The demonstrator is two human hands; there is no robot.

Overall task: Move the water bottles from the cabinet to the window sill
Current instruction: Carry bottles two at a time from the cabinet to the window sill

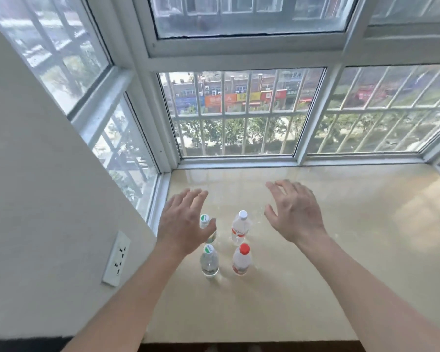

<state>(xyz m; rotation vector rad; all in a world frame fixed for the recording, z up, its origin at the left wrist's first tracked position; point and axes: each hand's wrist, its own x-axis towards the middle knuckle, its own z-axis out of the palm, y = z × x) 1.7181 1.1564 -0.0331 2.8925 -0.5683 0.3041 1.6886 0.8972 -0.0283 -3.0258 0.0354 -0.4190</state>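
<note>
Several clear water bottles stand upright in a small square on the beige window sill [328, 262]. A green-capped bottle [205, 221] at the back left is partly hidden behind my left hand [183, 224]. Beside it stands a white-capped bottle [240, 228]. In front are another green-capped bottle [209, 261] and a red-capped bottle [241, 260]. My left hand hovers over the back left bottle with fingers spread, holding nothing. My right hand [294, 212] is open too, fingers apart, to the right of the white-capped bottle and apart from it.
Barred windows [239, 113] close the sill at the back, left and right. A white wall [36, 199] with a power socket [116, 259] stands on the left. The sill's front edge [252, 340] runs along the bottom of the view.
</note>
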